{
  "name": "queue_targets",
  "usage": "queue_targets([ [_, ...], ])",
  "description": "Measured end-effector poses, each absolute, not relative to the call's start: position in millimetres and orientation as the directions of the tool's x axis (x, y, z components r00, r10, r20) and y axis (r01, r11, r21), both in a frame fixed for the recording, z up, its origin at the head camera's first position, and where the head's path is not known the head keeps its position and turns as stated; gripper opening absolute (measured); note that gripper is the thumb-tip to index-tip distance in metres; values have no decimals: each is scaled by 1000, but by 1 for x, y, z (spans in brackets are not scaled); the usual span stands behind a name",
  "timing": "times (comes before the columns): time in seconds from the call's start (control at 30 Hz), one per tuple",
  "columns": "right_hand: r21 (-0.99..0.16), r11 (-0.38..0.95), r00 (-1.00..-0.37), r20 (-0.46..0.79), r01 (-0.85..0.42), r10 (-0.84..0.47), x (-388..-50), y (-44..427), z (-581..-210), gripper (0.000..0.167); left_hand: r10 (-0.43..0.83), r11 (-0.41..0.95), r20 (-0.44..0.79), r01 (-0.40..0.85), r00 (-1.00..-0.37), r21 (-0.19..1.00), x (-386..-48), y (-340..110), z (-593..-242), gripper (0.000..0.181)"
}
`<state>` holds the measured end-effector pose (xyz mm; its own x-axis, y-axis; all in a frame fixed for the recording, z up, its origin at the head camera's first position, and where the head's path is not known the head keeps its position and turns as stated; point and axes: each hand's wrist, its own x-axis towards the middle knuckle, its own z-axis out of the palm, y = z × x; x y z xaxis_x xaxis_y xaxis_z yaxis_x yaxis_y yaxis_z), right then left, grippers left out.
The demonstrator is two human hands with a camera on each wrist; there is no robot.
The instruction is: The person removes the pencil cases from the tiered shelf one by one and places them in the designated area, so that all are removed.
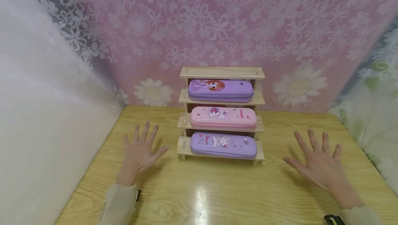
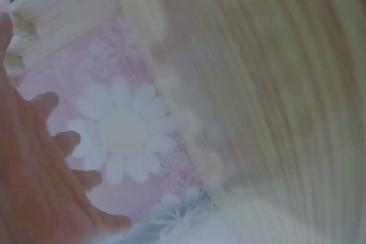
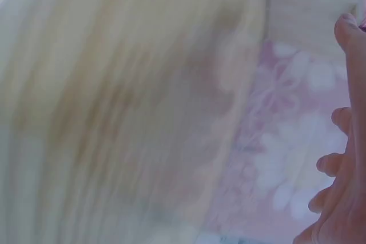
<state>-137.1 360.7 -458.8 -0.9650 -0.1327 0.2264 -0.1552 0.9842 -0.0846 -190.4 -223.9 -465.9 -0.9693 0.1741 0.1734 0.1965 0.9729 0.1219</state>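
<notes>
A light wooden tiered rack [image 1: 183, 145] stands at the middle of the table, holding three zipped pencil cases. The upper case is purple [image 1: 231, 88] with a red-haired girl on it. Below it lies a pink case [image 1: 203, 118] with a rabbit and the word Sweet. On the lowest step rests a lilac case [image 1: 202, 145] with a rabbit in a round helmet. To the left of the rack, my left hand [image 1: 140, 154] hovers with fingers spread, holding nothing. My right hand [image 1: 321, 164] is likewise spread, off to the rack's right. Neither hand touches the rack.
The wood-grain table [image 1: 233, 194] reaches back to a pink flowered curtain [image 1: 202, 21]. A whitish sheet [image 1: 56, 114] borders the left side, and a flowered sheet [image 1: 377, 114] the right. The rack's top board [image 1: 222, 72] bears no case.
</notes>
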Motion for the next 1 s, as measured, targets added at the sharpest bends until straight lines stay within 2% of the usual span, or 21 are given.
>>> queue_targets([
  [0.2,-204,937,-930,297,-284,-217,-142,323,-448,92,201,916,305,289,-931,279,-196,-204,-459,82],
  [0.37,-247,869,-841,461,-428,-283,-152,295,-447,84,212,826,419,391,-883,406,-203,-190,-458,71],
  [0.5,-276,805,-770,557,-525,-311,-158,278,-450,77,215,736,460,453,-861,504,-211,-180,-458,65],
  [0.6,-306,775,-747,593,-553,-300,-161,270,-453,74,225,668,456,477,-861,571,-219,-173,-459,61],
  [0.8,-373,750,-759,599,-546,-255,-162,262,-461,69,205,554,406,448,-891,702,-234,-162,-457,56],
  [1.0,-415,723,-779,565,-552,-272,-163,255,-470,70,191,416,356,404,-915,815,-249,-152,-459,45],
])
